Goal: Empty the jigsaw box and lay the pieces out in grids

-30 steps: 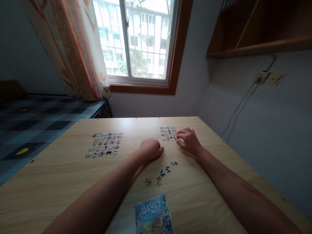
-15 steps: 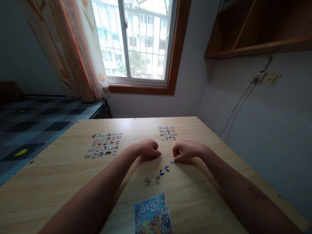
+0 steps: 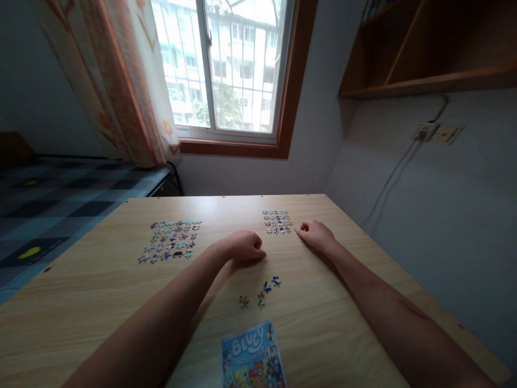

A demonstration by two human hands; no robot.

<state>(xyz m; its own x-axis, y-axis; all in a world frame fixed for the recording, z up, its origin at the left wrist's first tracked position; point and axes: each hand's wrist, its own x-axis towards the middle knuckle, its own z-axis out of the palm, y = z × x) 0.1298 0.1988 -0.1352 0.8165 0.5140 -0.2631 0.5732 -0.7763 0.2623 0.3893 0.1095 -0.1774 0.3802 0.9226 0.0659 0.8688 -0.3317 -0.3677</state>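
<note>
My right hand [image 3: 315,235] is pinched on a small light-blue puzzle piece [image 3: 295,230], at the lower right corner of a block of puzzle pieces [image 3: 278,222] laid in rows. My left hand [image 3: 247,246] rests on the table with its fingers curled in; whether anything is inside cannot be seen. Nearer to me lie several loose pieces: dark blue ones [image 3: 276,281], a mixed-colour one [image 3: 261,299] and a small yellowish cluster [image 3: 243,302]. On the left is a larger group of spaced-out pieces [image 3: 172,240].
A blue "Bluey" puzzle picture [image 3: 253,355] lies at the near edge of the wooden table [image 3: 339,323]. Left of the table stands a bed with a checked cover [image 3: 81,188]. Shelves [image 3: 428,81] hang on the right wall above a socket with a cable [image 3: 428,131].
My right hand has moved away from me and slightly right, carrying the light-blue piece from beside the loose pieces to the end of the block's bottom row. My left hand has stayed put.
</note>
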